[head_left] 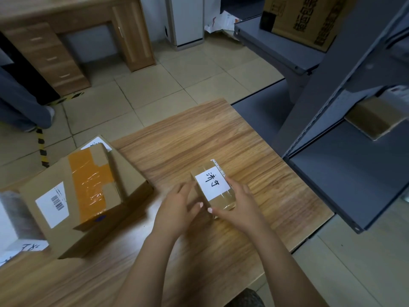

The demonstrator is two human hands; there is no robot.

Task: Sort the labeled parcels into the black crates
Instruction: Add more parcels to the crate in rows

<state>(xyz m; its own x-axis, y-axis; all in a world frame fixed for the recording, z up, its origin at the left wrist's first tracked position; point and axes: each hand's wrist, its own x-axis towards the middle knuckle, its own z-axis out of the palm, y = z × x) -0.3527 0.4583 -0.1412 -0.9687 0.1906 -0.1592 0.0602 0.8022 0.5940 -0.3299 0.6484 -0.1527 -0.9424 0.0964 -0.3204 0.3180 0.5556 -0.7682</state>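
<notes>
Both sides clamped: left hand (177, 209) and right hand (240, 206) grip the small parcel (221, 201) on the table (199, 134), long axis pointing away from me, label (211, 184) up, writing sideways.

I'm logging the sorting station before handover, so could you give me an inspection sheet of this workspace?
Surface: wooden table, wood-grain top.
Job's things: small parcel with a handwritten white label; taped box with a barcode label, stacked on another box; white parcels at the table's left edge; black crates, nothing seen.
Clutter: white packaging on the floor by the shelving.
Grippers: left hand and right hand grip the small parcel from either side.
Cables: nothing seen.
Surroundings: grey shelving holding a carton; wooden desk; tiled floor; another person's leg.
</notes>
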